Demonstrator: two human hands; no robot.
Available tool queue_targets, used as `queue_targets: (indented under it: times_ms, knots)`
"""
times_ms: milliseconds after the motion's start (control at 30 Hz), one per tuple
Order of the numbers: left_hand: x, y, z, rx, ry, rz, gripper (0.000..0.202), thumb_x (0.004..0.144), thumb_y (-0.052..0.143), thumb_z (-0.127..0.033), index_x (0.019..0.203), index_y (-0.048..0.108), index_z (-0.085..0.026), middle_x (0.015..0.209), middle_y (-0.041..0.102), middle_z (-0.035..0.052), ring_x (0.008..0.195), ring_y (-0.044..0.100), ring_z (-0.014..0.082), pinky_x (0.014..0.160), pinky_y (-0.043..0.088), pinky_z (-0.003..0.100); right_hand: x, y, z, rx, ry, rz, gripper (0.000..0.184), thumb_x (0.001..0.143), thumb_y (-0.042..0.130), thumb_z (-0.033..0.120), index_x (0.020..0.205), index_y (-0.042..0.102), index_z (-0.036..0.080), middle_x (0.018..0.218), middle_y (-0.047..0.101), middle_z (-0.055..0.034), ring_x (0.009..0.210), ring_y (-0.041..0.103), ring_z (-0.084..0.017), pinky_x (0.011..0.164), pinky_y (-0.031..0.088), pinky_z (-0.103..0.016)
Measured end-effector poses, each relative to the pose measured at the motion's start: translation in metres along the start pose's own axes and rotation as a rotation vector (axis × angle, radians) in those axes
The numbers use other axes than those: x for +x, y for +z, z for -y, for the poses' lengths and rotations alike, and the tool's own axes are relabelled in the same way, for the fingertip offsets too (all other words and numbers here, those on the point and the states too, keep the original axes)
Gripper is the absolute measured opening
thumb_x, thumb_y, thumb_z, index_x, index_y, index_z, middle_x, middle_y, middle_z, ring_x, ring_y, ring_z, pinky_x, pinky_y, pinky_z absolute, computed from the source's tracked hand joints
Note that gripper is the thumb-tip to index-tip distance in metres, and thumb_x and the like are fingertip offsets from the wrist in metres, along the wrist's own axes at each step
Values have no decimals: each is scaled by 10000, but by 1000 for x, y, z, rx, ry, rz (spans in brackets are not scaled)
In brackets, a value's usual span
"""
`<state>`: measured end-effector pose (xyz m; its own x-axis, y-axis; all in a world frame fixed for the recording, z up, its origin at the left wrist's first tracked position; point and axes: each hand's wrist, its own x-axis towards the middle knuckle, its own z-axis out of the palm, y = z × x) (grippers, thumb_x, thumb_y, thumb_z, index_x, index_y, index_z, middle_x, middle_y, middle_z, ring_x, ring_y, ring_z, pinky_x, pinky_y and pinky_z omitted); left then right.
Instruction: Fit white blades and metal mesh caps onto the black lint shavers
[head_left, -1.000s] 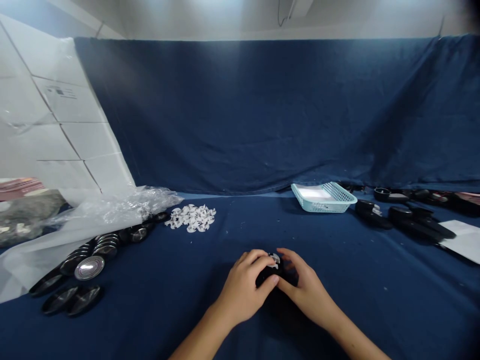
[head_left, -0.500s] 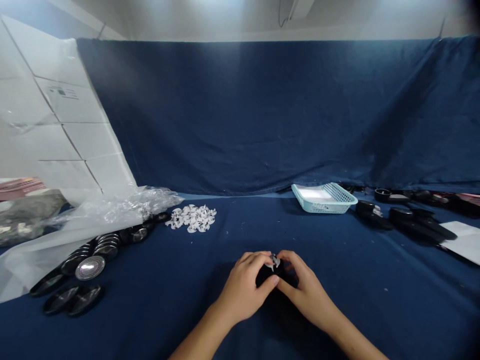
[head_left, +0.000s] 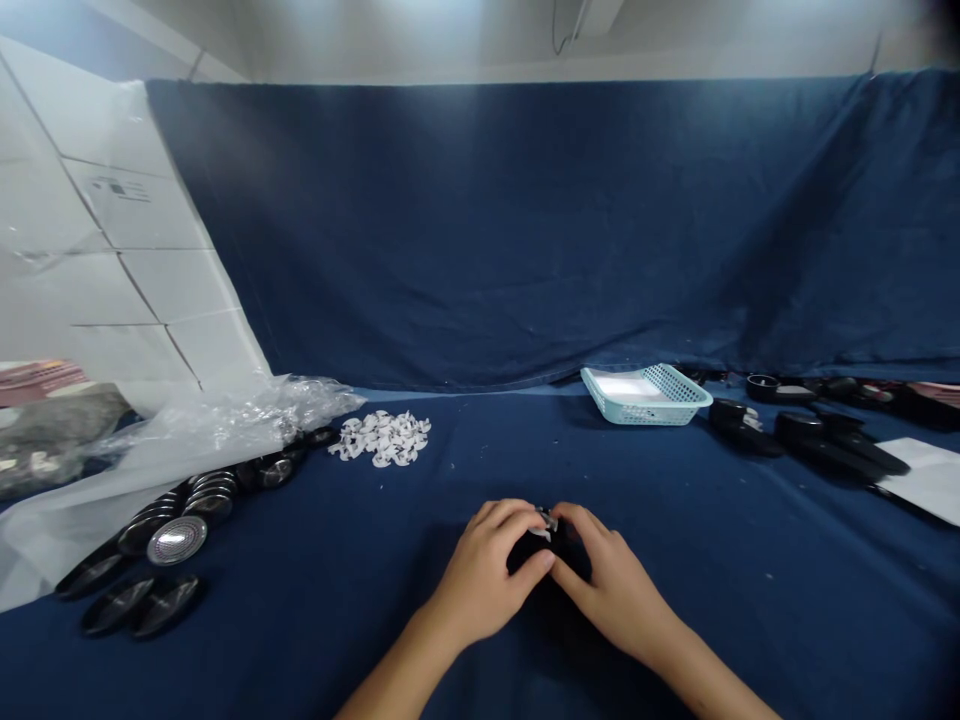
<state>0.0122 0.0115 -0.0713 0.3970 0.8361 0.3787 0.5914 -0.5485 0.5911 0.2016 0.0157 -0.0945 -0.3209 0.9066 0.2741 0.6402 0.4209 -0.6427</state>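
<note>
Near the front middle of the table, my left hand (head_left: 487,570) and my right hand (head_left: 615,585) meet around a dark black part (head_left: 568,555). Both hands are closed on it, thumbs almost touching at the near side and fingers curled over the far side. A small grey-white piece (head_left: 541,533) shows at its top, between the fingertips. Most of the black part is hidden by the hands and blends into the shadow, so its exact kind cannot be made out. Farther off to the left lies a pile of small whitish curved pieces (head_left: 382,438).
Left of my hands are several round black discs (head_left: 112,605), one silvery perforated disc (head_left: 177,540) and clear plastic sheeting (head_left: 247,410). A light blue basket (head_left: 652,412) stands back right. Black parts (head_left: 825,445) and a white sheet (head_left: 922,475) lie at the right. A blue curtain (head_left: 480,230) hangs behind.
My fingers have shifted slightly around the black part, and the grey-white piece at its top looks a little lower and flatter. The view has moved very slightly.
</note>
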Motion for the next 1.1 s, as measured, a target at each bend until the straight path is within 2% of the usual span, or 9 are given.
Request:
queue_targets:
  times_ms: [200, 467, 867, 1100]
  knots:
    - [0, 0, -2, 12, 0, -10, 283, 877, 577, -242, 1157, 564, -279, 1164, 595, 13, 1087, 511, 200, 973, 419, 360, 0, -2, 0, 25, -10, 18, 301, 878, 537, 326, 1168, 466, 292, 1139, 617, -13, 1046, 578, -219, 877, 414, -385]
    - [1, -1, -3, 43, 20, -22, 178, 880, 574, -243, 1052, 615, -265, 1114, 599, 18, 1051, 517, 203, 945, 426, 368, 1, 0, -2, 39, -27, 6, 320, 884, 527, 324, 1195, 465, 290, 1180, 607, -30, 1079, 571, -220, 895, 424, -387]
    - [1, 0, -9, 176, -6, 30, 245, 908, 541, -329, 1137, 622, -306, 1115, 583, 26, 1013, 520, 223, 902, 442, 392, -1, 2, -3, 68, 30, -6, 414, 882, 517, 360, 1277, 414, 290, 1250, 577, -36, 1107, 576, -214, 933, 437, -402]
    - [-2, 3, -9, 223, -13, 26, 364, 919, 512, -344, 1281, 509, -300, 1175, 580, 43, 1067, 511, 248, 934, 422, 430, -2, 5, -7, 63, 73, -1, 505, 866, 515, 356, 1339, 354, 283, 1314, 534, -66, 1187, 528, -241, 963, 417, -437]
